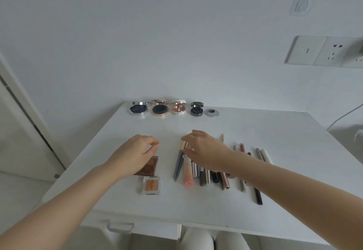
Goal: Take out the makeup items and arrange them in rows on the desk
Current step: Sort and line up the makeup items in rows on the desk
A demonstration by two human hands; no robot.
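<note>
Head view: left hand (pixel 135 151) hovers with fingers loosely curled, empty, over a brown square eyeshadow palette (pixel 148 167); an orange square pan (pixel 151 185) lies just nearer. Four round compacts (pixel 166 107) (lids raised) line the white desk's (pixel 275 151) far edge. Right hand (pixel 204 149) pinches a blue-grey pencil (pixel 179 163) among the row of tubes and pencils (pixel 216 175).

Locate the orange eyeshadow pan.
In the head view, the orange pan lies near the desk's front edge, just below the brown palette, left of the pencils.

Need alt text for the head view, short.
Two hands hover over a white desk: left hand above a brown palette, right hand over a row of pencils and tubes. Four open compacts line the far edge.
</note>
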